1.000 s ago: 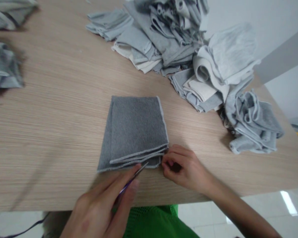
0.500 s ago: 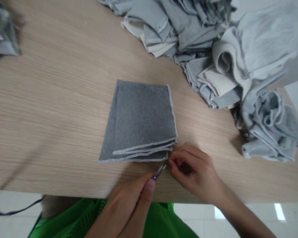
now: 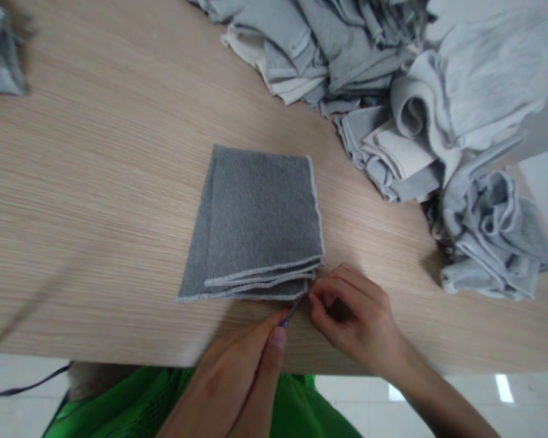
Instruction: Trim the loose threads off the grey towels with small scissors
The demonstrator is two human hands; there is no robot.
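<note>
A folded grey cloth (image 3: 258,222) with pale stitched edges lies flat on the wooden table (image 3: 95,182). My left hand (image 3: 237,380) is closed round small thread snips (image 3: 292,311) with a purple handle. Their metal tips point at the cloth's near right corner. My right hand (image 3: 354,319) is pinched at that same corner, thumb and fingers together on the edge or a thread too fine to make out.
A big heap of grey and cream cloths (image 3: 347,55) fills the far right of the table, with a crumpled bundle (image 3: 488,237) nearer the right edge. More grey cloth (image 3: 0,55) lies at the far left. A green mesh bag (image 3: 164,401) hangs below the table's near edge.
My left hand has moved right with the snips, from the cloth's near edge to its right corner by my right hand. The view has shifted down and closer to the table.
</note>
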